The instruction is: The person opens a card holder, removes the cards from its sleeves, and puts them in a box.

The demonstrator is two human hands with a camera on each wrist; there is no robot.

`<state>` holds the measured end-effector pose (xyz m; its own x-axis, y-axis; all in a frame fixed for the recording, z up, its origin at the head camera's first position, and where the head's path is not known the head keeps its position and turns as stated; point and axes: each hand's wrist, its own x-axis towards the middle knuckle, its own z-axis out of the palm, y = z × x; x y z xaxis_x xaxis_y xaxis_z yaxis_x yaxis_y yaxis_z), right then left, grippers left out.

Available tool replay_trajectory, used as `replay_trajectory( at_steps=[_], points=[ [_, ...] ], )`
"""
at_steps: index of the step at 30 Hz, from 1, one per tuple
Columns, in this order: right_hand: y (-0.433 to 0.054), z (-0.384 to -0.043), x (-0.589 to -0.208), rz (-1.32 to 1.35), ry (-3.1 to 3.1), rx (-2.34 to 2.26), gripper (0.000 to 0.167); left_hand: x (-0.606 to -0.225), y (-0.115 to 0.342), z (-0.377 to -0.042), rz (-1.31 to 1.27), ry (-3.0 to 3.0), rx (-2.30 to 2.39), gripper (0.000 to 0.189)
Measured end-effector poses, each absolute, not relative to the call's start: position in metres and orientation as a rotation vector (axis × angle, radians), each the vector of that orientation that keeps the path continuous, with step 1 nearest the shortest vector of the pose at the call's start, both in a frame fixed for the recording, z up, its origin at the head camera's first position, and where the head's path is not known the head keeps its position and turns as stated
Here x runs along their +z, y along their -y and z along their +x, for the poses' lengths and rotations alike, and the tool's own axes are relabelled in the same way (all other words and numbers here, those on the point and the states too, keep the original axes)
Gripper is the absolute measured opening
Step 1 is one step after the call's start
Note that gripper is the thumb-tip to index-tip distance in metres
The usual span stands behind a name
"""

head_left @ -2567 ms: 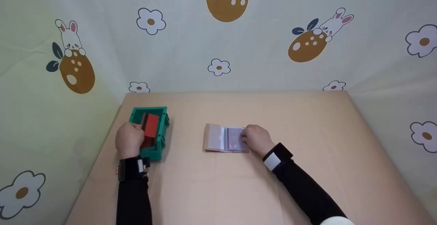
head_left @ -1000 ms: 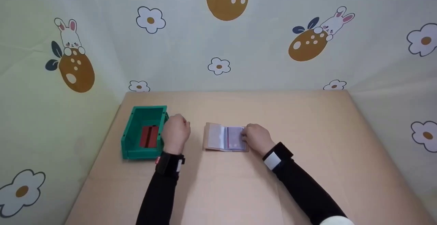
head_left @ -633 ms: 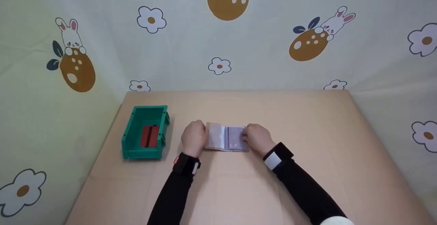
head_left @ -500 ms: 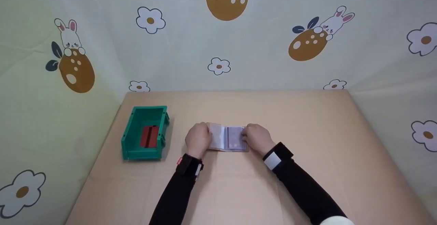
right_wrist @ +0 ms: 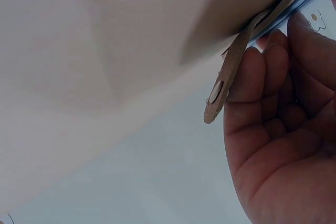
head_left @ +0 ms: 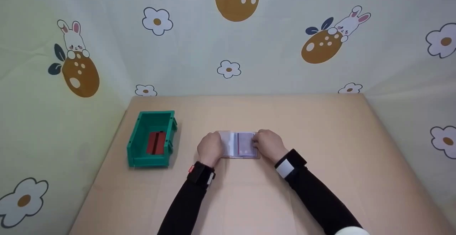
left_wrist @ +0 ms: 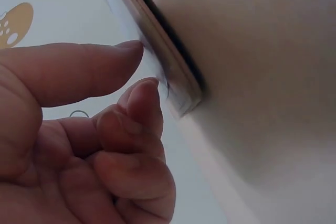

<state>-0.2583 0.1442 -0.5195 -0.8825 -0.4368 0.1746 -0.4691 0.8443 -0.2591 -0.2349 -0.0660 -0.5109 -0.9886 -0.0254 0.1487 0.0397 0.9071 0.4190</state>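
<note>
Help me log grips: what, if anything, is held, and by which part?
An open card holder: the right hand pinches its right edge. The left hand is at the left edge, its grip unclear.

pale backdrop [head_left: 192, 49] with printed rabbits [head_left: 74, 40] and flowers [head_left: 157, 21] behind a tan tabletop [head_left: 313, 124]
</note>
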Motion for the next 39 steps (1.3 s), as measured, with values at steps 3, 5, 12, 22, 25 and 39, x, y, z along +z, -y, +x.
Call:
replay_trajectory(
  at_steps=[3,5,12,22,25,39],
  points=[
    [-0.1442,-0.2580,-0.5193,0.723,2.911,0.454,0.005,-0.5107,0.0666,-0.2340,-0.014,2.923,-0.642,0.010],
    [-0.1444,-0.2576,-0.5190,0.724,2.909,0.453,0.004,-0.5108,0.0668,-0.2337,-0.021,2.920,-0.643,0.010],
    [-0.1449,-0.2575,-0.5185,0.717,2.901,0.461,0.004,-0.5123,0.0674,-0.2353,-0.032,2.924,-0.653,0.009],
    [-0.1457,-0.2595,-0.5192,0.721,2.869,0.422,0.004,-0.5104,0.0674,-0.2363,-0.021,2.947,-0.634,0.010],
    [-0.1455,-0.2599,-0.5195,0.717,2.865,0.418,0.005,-0.5098,0.0674,-0.2354,-0.015,2.951,-0.634,0.010],
    [-0.1434,-0.2622,-0.5205,0.741,2.786,0.397,0.004,-0.5127,0.0669,-0.2392,0.005,2.980,-0.629,0.010]
  ],
)
